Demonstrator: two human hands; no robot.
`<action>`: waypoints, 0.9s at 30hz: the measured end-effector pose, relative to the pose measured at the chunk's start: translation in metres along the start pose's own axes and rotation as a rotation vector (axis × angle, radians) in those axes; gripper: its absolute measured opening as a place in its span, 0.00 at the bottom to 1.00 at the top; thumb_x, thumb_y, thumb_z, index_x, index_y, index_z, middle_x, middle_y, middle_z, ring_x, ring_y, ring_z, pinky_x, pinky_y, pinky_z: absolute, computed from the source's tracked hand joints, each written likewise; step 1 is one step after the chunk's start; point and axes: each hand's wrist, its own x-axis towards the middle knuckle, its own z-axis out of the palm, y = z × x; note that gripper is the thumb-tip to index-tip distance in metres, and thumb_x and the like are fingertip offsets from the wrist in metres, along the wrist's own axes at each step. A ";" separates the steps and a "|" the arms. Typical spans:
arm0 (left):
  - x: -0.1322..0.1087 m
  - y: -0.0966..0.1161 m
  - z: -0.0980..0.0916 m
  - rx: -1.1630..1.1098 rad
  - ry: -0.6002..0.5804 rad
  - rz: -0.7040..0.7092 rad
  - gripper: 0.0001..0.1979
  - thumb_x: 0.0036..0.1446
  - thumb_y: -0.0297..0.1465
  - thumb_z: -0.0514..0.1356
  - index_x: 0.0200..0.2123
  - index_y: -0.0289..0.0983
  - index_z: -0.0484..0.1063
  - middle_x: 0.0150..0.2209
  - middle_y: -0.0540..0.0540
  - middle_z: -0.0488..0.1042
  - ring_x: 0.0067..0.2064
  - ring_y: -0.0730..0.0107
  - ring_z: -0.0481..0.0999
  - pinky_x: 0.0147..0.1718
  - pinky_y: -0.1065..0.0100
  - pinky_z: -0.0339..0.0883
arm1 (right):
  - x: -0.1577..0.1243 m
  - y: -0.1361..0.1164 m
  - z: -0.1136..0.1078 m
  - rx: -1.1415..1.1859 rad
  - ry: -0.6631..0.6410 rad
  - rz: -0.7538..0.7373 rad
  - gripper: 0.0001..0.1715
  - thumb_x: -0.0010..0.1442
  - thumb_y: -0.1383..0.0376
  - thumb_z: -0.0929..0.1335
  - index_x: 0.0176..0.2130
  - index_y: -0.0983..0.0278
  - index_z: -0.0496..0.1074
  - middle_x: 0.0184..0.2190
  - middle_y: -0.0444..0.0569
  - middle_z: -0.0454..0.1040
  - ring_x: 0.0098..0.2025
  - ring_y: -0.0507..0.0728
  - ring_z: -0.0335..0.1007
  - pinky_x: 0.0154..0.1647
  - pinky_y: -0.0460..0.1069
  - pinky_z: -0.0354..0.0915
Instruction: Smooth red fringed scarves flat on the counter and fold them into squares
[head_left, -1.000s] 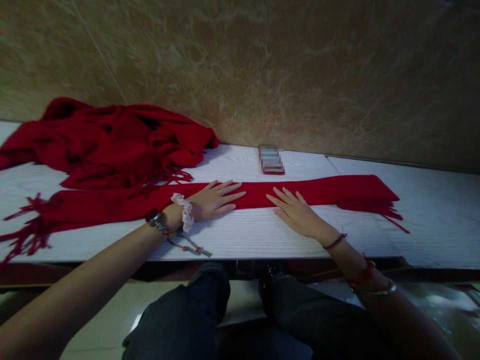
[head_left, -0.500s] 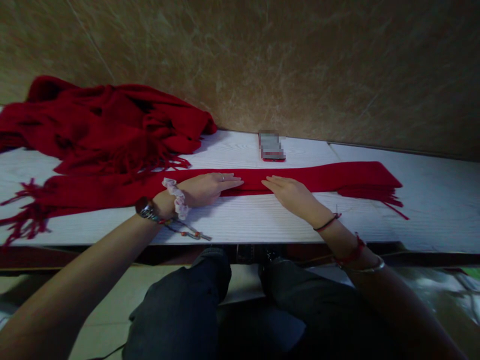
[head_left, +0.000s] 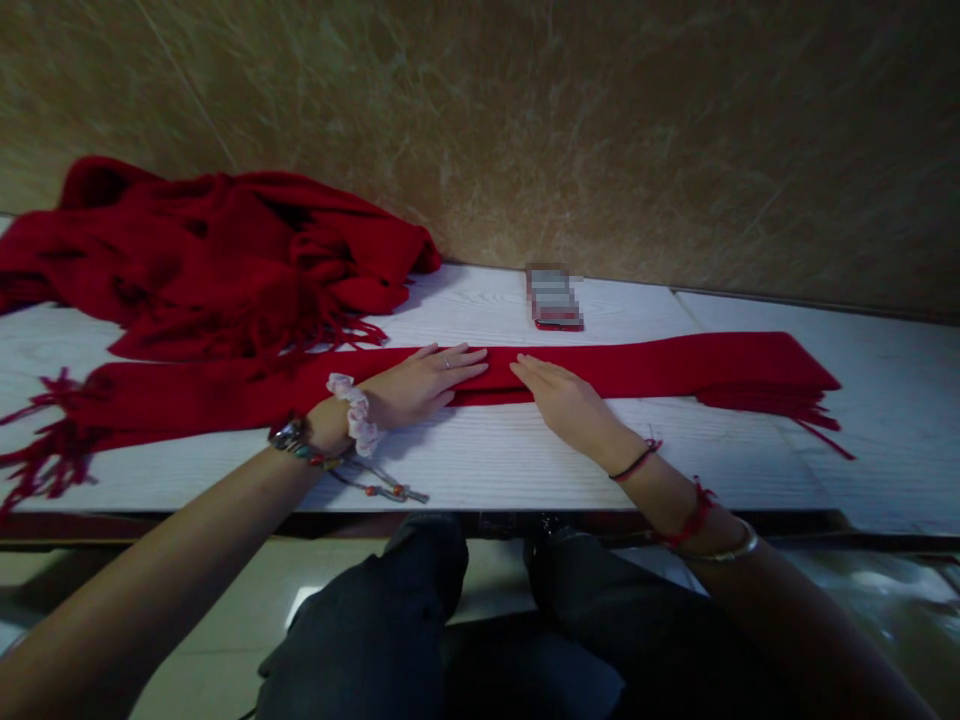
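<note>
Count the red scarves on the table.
2: one folded strip under the left hand and right hand, one crumpled heap far left by the wall. The heap may hide more.

The long scarf (head_left: 675,362) is deep red with matching red fringe, and the heaped scarves (head_left: 225,265) behind it are the same red. The surface (head_left: 487,460) is white with a fine grey wood grain. The wall (head_left: 525,120) is brown, veined like marble. A scrunchie (head_left: 352,418) is pale pink; the trousers (head_left: 375,640) are dark grey.
</note>
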 end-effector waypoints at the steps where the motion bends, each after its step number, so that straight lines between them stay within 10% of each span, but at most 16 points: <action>1: -0.001 0.002 -0.002 -0.002 0.013 -0.007 0.28 0.55 0.22 0.43 0.60 0.38 0.48 0.62 0.47 0.47 0.63 0.64 0.44 0.57 0.54 0.41 | -0.001 0.001 0.000 0.012 0.015 0.014 0.28 0.56 0.78 0.53 0.55 0.71 0.60 0.56 0.56 0.61 0.59 0.55 0.53 0.58 0.55 0.54; 9: -0.004 0.011 -0.001 0.060 -0.139 -0.011 0.25 0.61 0.33 0.43 0.61 0.42 0.46 0.64 0.48 0.40 0.63 0.55 0.37 0.56 0.48 0.36 | -0.006 0.009 0.007 0.020 -0.046 -0.046 0.28 0.57 0.77 0.53 0.55 0.69 0.60 0.58 0.54 0.58 0.60 0.55 0.49 0.60 0.57 0.48; 27: 0.001 0.010 0.004 0.146 -0.067 -0.093 0.25 0.61 0.34 0.39 0.61 0.38 0.47 0.63 0.45 0.44 0.63 0.59 0.41 0.57 0.51 0.38 | -0.015 0.012 -0.015 0.100 -0.149 -0.021 0.24 0.63 0.57 0.54 0.57 0.55 0.57 0.61 0.48 0.53 0.62 0.60 0.43 0.58 0.63 0.45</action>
